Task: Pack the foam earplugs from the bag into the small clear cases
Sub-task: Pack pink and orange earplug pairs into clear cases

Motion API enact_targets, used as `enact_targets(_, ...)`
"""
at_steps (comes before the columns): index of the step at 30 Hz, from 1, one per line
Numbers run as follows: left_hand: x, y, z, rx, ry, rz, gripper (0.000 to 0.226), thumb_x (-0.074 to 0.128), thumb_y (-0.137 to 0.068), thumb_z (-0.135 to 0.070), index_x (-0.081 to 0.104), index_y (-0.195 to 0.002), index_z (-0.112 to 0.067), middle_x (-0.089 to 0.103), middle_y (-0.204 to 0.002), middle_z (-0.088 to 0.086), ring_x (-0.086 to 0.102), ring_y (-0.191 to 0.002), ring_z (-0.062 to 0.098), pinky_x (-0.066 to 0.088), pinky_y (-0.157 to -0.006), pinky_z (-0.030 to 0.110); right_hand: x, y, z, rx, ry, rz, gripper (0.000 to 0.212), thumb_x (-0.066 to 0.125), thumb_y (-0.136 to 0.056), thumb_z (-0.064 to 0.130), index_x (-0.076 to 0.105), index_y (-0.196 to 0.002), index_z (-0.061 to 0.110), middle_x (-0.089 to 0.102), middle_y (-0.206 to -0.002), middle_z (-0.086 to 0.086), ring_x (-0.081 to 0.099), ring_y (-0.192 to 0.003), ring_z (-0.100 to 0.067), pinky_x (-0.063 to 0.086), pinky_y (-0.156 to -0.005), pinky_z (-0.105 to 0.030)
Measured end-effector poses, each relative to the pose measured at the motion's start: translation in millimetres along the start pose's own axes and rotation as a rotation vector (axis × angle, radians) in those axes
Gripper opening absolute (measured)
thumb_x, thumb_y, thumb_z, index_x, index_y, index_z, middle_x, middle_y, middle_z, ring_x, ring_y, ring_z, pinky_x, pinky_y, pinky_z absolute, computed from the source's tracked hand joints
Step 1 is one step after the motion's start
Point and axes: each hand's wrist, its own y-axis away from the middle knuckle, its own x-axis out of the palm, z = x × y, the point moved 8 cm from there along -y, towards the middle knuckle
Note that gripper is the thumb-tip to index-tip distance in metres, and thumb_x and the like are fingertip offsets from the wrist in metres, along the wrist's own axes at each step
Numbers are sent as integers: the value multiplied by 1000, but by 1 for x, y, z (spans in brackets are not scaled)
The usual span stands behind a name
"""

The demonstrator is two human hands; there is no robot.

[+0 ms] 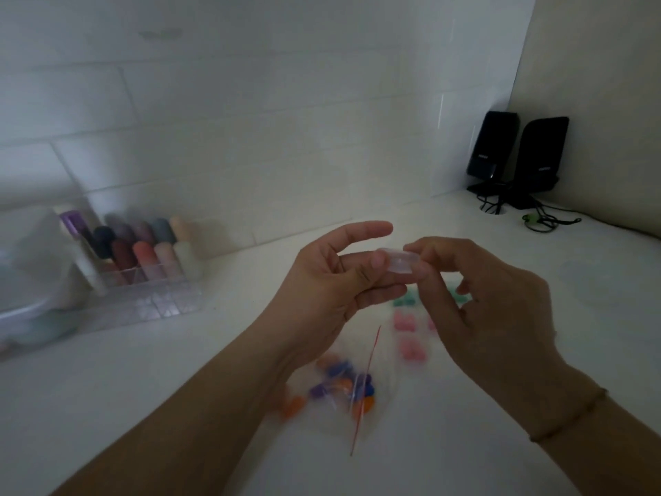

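Head view looks down, close over the white table (465, 442)

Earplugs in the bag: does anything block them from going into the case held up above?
Nothing visible does. Both the left hand and the right hand hold the small clear case above the bag; only open air lies between.

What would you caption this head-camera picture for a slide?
Both hands, left and right, hold a small clear case above a bag of colourful earplugs.
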Motion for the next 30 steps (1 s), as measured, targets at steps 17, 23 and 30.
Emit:
enact_targets(17,-15,-1,3,-162,-162,143,42,55,-90,-25,60,-123,-1,67,-103,16,67,-93,29,58,-83,40,26,3,16,32,-159,189,34,56,-90,32,62,-118,16,57,-110,5,57,-95,-13,46,-72,-20)
enact_targets(23,-77,-9,-25,-107,-70,-183,19,49,-94,-22,61,-98,-7,57,-76,7,65,-65,20,60,-66,35,26,15,7,41,-153,421,15,54,-74,38,65,-71,27,56,-119,8,49,-116,-20,46,-90,-45)
enact_targets(30,-94,-10,-4,-202,44,-346,28,43,-102,-32,59,-96,-10,57,-68,1,60,-58,17,58,-60,29,62,49,14,-19,-48,660,20,53,-76,55,69,-80,44,56,-123,14,45,-121,-23,41,-91,-46)
